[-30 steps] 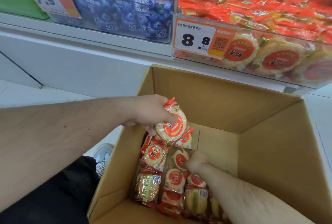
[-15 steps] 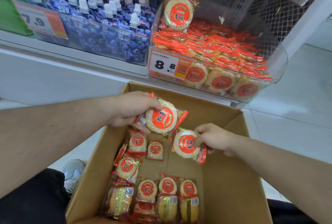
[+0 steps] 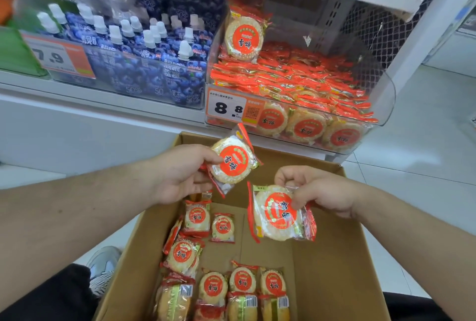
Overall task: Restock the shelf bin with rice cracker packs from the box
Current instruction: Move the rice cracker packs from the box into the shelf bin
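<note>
Two packs in the air, one per hand, both above the open cardboard box [image 3: 334, 256] at lower centre. Left hand [image 3: 180, 173], fingers pinched on the edge of the upper pack [image 3: 233, 161], label turned up toward the bin, probably to go in face out. Right hand [image 3: 319, 191], fingers clamped on the top edge of the lower pack [image 3: 279, 213], hanging free over the bare box floor. One in each hand, likely to halve the trips. About ten packs left in the box, along its left and bottom; exact count uncertain where wrappers overlap. Clear shelf bin [image 3: 383, 104] at upper right, already heaped with red packs, three facing its front wall, one propped upright at the back. One price tag [image 3: 228, 108] on its front. Blue spouted pouches [image 3: 144, 45] in the neighbouring bin, upper left.
</note>
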